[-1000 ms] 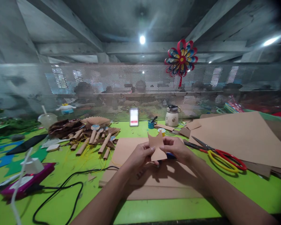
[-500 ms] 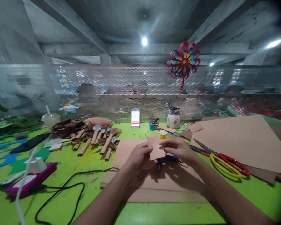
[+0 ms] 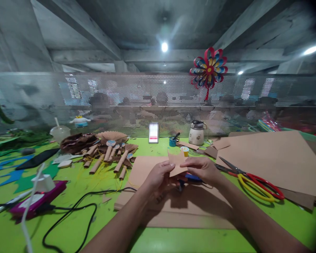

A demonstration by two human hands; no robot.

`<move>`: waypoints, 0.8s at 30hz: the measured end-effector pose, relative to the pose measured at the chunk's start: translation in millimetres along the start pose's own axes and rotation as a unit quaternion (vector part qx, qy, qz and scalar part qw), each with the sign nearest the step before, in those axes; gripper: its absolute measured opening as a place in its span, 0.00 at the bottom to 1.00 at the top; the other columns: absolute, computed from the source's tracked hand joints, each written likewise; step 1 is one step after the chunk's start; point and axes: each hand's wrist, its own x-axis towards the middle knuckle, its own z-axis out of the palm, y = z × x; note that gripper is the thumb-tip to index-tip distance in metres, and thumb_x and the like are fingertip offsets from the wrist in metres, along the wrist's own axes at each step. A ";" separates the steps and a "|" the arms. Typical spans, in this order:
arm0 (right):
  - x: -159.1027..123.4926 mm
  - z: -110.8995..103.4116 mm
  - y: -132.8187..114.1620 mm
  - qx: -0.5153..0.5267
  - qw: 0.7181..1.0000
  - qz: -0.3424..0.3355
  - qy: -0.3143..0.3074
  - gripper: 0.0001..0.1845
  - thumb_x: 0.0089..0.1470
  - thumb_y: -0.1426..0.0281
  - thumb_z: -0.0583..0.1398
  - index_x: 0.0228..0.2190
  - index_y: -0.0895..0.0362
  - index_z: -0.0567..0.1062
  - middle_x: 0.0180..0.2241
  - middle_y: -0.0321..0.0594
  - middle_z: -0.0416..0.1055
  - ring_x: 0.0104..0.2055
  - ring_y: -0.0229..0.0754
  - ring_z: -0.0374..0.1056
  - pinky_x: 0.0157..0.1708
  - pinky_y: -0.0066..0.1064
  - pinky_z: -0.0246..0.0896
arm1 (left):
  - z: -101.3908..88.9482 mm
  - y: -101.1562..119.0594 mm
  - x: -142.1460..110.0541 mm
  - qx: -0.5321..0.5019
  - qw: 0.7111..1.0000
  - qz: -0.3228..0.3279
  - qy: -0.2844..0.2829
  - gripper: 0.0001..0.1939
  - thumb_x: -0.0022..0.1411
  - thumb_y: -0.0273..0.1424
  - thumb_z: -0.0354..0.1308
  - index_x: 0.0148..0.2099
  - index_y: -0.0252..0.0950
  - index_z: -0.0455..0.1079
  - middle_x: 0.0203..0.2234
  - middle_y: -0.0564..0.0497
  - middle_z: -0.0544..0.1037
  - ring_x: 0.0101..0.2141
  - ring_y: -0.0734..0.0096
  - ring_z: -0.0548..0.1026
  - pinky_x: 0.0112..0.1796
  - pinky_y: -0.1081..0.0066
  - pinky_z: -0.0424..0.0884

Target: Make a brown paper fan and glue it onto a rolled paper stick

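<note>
A small piece of brown kraft paper [image 3: 177, 164] is held up between my two hands. My left hand [image 3: 160, 175] is closed on its left side, with the thumb on the face of the paper. My right hand [image 3: 204, 169] pinches its right edge between thumb and fingers. Below them lies a stack of larger brown paper sheets [image 3: 144, 168] on the green table. A blue tool [image 3: 193, 178] rests on the stack, partly hidden behind my right hand. Just behind the paper stands a small yellow tub [image 3: 184, 151], partly covered.
Scissors with red and yellow handles [image 3: 258, 182] lie at right by large brown sheets [image 3: 268, 158]. Several paper fans with rolled handles [image 3: 123, 160] are at left. A purple power strip [image 3: 39, 200] with a black cable sits front left. A phone [image 3: 153, 133] and bottle [image 3: 196, 133] stand behind.
My right hand has moved from just off the paper's edge to gripping it. The small paper has tilted and risen slightly, now covering more of the yellow tub. The view has shifted a little.
</note>
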 end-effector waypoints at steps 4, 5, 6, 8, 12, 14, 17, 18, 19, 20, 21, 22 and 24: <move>0.4 1.4 -0.8 0.033 0.999 -0.025 0.005 0.07 0.51 0.67 0.65 0.31 0.57 0.81 0.31 0.41 0.75 0.34 0.41 0.70 0.36 0.30 0.65 | 0.3 -1.2 1.0 -0.005 1.000 0.018 0.014 0.14 0.56 0.34 0.60 0.39 0.27 0.75 0.32 0.41 0.79 0.31 0.66 0.76 0.32 0.71 0.72; 0.8 2.0 -1.0 0.048 0.998 -0.035 0.004 0.07 0.51 0.67 0.65 0.30 0.57 0.80 0.30 0.41 0.75 0.33 0.40 0.70 0.36 0.30 0.65 | 1.1 -1.4 1.1 -0.004 1.000 0.017 0.016 0.15 0.57 0.34 0.60 0.39 0.26 0.76 0.33 0.40 0.79 0.32 0.66 0.76 0.34 0.71 0.71; 1.2 2.7 -1.2 0.065 0.997 -0.042 0.007 0.06 0.51 0.67 0.65 0.28 0.57 0.80 0.29 0.41 0.74 0.33 0.40 0.69 0.36 0.31 0.64 | 2.2 -1.5 1.2 -0.002 1.000 0.015 0.018 0.15 0.57 0.35 0.60 0.40 0.26 0.76 0.34 0.39 0.79 0.32 0.66 0.76 0.35 0.71 0.71; 1.9 4.7 -2.0 0.099 0.994 -0.042 0.028 0.07 0.51 0.67 0.65 0.25 0.57 0.79 0.29 0.41 0.74 0.33 0.40 0.68 0.35 0.30 0.64 | 4.9 -1.7 1.3 0.006 0.999 0.020 0.025 0.16 0.56 0.35 0.60 0.42 0.26 0.76 0.36 0.38 0.79 0.34 0.66 0.76 0.36 0.71 0.70; 2.0 10.6 -5.4 0.136 0.988 0.004 0.075 0.10 0.49 0.65 0.66 0.22 0.58 0.77 0.26 0.39 0.72 0.31 0.39 0.66 0.34 0.30 0.62 | 9.8 -1.3 0.1 0.052 0.996 0.059 0.045 0.16 0.56 0.35 0.59 0.41 0.27 0.77 0.33 0.39 0.79 0.34 0.65 0.75 0.35 0.71 0.68; 1.6 13.4 -7.6 0.137 0.986 0.033 0.090 0.12 0.49 0.64 0.66 0.22 0.59 0.76 0.25 0.39 0.72 0.29 0.39 0.66 0.32 0.30 0.62 | 11.4 0.3 -1.5 0.078 0.993 0.073 0.046 0.16 0.55 0.36 0.60 0.40 0.29 0.77 0.34 0.40 0.79 0.36 0.64 0.74 0.36 0.71 0.67; 1.3 15.2 -10.1 0.134 0.984 0.055 0.104 0.14 0.50 0.63 0.65 0.21 0.59 0.75 0.23 0.38 0.71 0.27 0.38 0.65 0.30 0.28 0.61 | 13.5 3.7 -4.7 0.071 0.993 0.083 0.037 0.16 0.54 0.37 0.60 0.40 0.31 0.77 0.36 0.41 0.79 0.37 0.62 0.74 0.36 0.70 0.68; 1.3 15.2 -10.5 0.136 0.984 0.055 0.102 0.14 0.50 0.62 0.65 0.20 0.59 0.75 0.22 0.38 0.71 0.27 0.37 0.65 0.30 0.28 0.61 | 14.2 4.7 -5.6 0.054 0.994 0.086 0.031 0.17 0.55 0.38 0.59 0.41 0.31 0.77 0.36 0.41 0.78 0.37 0.62 0.74 0.35 0.70 0.68; 1.4 14.9 -10.9 0.140 0.984 0.054 0.098 0.14 0.50 0.63 0.65 0.20 0.59 0.74 0.22 0.38 0.71 0.27 0.37 0.65 0.30 0.27 0.61 | 14.8 5.2 -6.4 0.033 0.995 0.087 0.026 0.19 0.56 0.40 0.57 0.42 0.31 0.76 0.37 0.40 0.78 0.37 0.62 0.74 0.34 0.70 0.68; 1.5 14.5 -11.1 0.144 0.984 0.052 0.095 0.14 0.50 0.63 0.65 0.21 0.59 0.74 0.22 0.37 0.71 0.27 0.37 0.65 0.30 0.27 0.61 | 15.2 5.3 -6.8 0.016 0.996 0.088 0.022 0.21 0.57 0.42 0.56 0.44 0.31 0.76 0.37 0.40 0.78 0.38 0.61 0.74 0.34 0.70 0.68; 1.6 14.2 -11.2 0.144 0.984 0.049 0.094 0.14 0.51 0.63 0.65 0.21 0.59 0.75 0.22 0.37 0.71 0.27 0.37 0.66 0.30 0.27 0.61 | 15.5 4.8 -6.8 0.007 0.996 0.092 0.020 0.23 0.58 0.44 0.54 0.46 0.31 0.75 0.38 0.40 0.78 0.38 0.61 0.74 0.34 0.71 0.68; 1.6 14.0 -11.4 0.140 0.985 0.044 0.096 0.13 0.51 0.63 0.64 0.21 0.59 0.75 0.22 0.37 0.71 0.27 0.36 0.65 0.30 0.27 0.61 | 15.5 3.8 -6.3 0.010 0.995 0.097 0.021 0.24 0.59 0.45 0.55 0.47 0.31 0.74 0.38 0.40 0.78 0.38 0.62 0.74 0.33 0.72 0.68; 1.3 14.6 -12.1 0.128 0.986 0.032 0.098 0.12 0.51 0.64 0.64 0.22 0.59 0.75 0.23 0.37 0.71 0.27 0.36 0.65 0.29 0.26 0.61 | 15.0 0.5 -4.0 0.040 0.992 0.112 0.040 0.23 0.57 0.45 0.59 0.46 0.31 0.74 0.36 0.41 0.78 0.35 0.66 0.74 0.30 0.74 0.66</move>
